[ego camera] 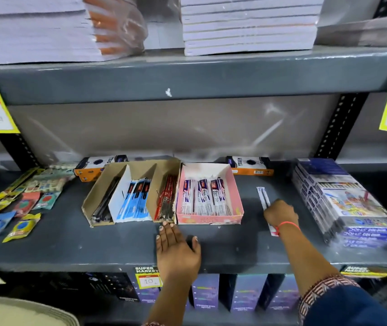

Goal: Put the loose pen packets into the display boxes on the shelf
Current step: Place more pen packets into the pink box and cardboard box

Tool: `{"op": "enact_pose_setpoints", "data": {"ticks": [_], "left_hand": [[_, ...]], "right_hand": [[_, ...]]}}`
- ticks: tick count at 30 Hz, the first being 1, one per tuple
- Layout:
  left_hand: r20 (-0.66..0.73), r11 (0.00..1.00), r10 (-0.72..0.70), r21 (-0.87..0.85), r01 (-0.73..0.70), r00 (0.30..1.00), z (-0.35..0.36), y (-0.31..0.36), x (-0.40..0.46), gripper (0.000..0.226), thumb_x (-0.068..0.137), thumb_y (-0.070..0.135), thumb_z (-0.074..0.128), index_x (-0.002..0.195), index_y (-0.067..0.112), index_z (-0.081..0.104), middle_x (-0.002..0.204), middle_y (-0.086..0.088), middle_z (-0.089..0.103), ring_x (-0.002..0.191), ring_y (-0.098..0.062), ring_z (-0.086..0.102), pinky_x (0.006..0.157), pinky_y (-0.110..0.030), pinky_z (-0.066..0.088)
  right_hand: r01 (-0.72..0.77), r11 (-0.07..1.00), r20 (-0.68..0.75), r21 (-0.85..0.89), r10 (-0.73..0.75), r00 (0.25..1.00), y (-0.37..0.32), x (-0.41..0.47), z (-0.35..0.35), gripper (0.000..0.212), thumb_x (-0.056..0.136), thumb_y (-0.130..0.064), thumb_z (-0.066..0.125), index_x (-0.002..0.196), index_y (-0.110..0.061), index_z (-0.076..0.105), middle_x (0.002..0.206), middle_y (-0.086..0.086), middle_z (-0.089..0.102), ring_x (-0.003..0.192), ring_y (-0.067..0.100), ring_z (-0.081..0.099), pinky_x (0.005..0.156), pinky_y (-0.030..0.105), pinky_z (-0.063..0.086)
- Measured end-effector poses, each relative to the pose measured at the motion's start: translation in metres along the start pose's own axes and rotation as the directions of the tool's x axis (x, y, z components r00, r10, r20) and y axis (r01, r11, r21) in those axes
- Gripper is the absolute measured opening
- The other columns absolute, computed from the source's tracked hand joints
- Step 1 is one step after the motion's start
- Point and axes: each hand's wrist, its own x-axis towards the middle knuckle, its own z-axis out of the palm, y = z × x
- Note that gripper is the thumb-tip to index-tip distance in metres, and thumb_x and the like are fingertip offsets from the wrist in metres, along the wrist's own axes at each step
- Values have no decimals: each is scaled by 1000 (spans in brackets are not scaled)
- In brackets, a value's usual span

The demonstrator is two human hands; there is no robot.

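A pink display box (236, 203) holding several white pen packets sits mid-shelf. Left of it stands a brown cardboard box (93, 196) with dividers; its compartments hold black, blue and red pen packets. A loose white pen packet (263, 196) lies on the grey shelf (93, 243) right of the pink box. My right hand (280, 214) rests on top of that packet, fingers curled over it; part of the packet shows under my wrist. My left hand (177, 249) lies flat and open on the shelf, fingertips touching the brown box's front corner.
Wrapped crayon boxes (342, 198) stand at the right. Small eraser and pencil packs (18, 208) are scattered at the left. Two orange boxes (251, 165) lie behind the display boxes. Stacked notebooks (248, 24) fill the shelf above. A price tag (149, 277) hangs on the shelf edge.
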Motion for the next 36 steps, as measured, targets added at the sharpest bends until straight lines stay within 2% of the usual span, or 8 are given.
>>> {"op": "enact_pose_setpoints", "data": {"ticks": [5, 12, 18, 22, 24, 29, 32, 36], "left_hand": [[-22, 1000, -7, -1, 7, 1000, 1, 0, 0, 71, 95, 46, 22, 144, 1, -3, 157, -18, 3, 145, -27, 2, 118, -35, -3], [-13, 1000, 0, -2, 0, 1000, 2, -1, 1, 72, 95, 47, 22, 144, 1, -4, 157, -18, 3, 145, -27, 2, 118, -35, -2], [-35, 1000, 7, -18, -8, 999, 5, -3, 2, 73, 94, 48, 22, 144, 1, -2, 157, -18, 5, 145, -27, 4, 117, -34, -2], [-58, 999, 14, -28, -15, 998, 6, -3, 1, 71, 94, 45, 25, 144, 0, 2, 156, -19, 8, 145, -27, 6, 118, -35, 0], [-70, 999, 15, -36, -17, 997, 6, -3, 1, 71, 94, 44, 25, 144, -1, 4, 156, -20, 9, 144, -28, 8, 118, -35, 1], [-37, 999, 24, -45, -25, 999, 5, -4, 1, 72, 94, 46, 22, 144, -1, -1, 156, -20, 4, 145, -28, 5, 118, -35, 0], [-24, 999, 33, -38, -34, 999, 4, -5, 1, 72, 94, 46, 21, 143, -1, -2, 156, -20, 3, 145, -28, 5, 118, -35, 0], [-13, 999, 38, -25, -39, 999, 3, -5, 2, 73, 94, 46, 23, 143, -2, -2, 156, -21, 4, 145, -29, 6, 118, -36, 2]], "right_hand": [[90, 971, -89, -223, -112, 990, 1, -2, 7, 41, 91, -8, 36, 131, -2, 42, 134, 22, 44, 124, 40, 42, 99, 47, 40], [59, 997, 52, 58, -62, 997, 0, 17, -1, 33, 87, 3, 42, 119, 10, 49, 118, 30, 58, 98, 41, 59, 74, 35, 45], [19, 963, 85, 269, -43, 995, 8, 20, -11, 15, 79, -2, 63, 64, -3, 60, 78, 18, 58, 78, 31, 53, 56, 25, 36], [13, 819, 24, 573, -32, 999, 10, 16, -12, 28, 80, 1, 64, 56, -9, 52, 54, 9, 48, 49, 23, 42, 48, 25, 34], [48, 736, 6, 675, -71, 997, 4, 10, -12, 11, 85, 2, 55, 78, -5, 60, 56, 8, 50, 48, 18, 42, 46, 25, 36], [163, 571, -97, 804, -145, 985, -21, -15, -16, 35, 88, -6, 52, 121, -17, 60, 83, 2, 59, 62, 8, 43, 55, 19, 32], [168, 535, -63, 828, -209, 976, -38, -38, -15, 13, 88, -16, 59, 96, -25, 64, 79, -4, 57, 64, 7, 44, 53, 18, 31], [97, 420, 28, 902, -282, 959, -57, -67, -10, 29, 97, -21, 44, 69, -21, 53, 62, -3, 40, 51, 8, 29, 40, 13, 25]]}}
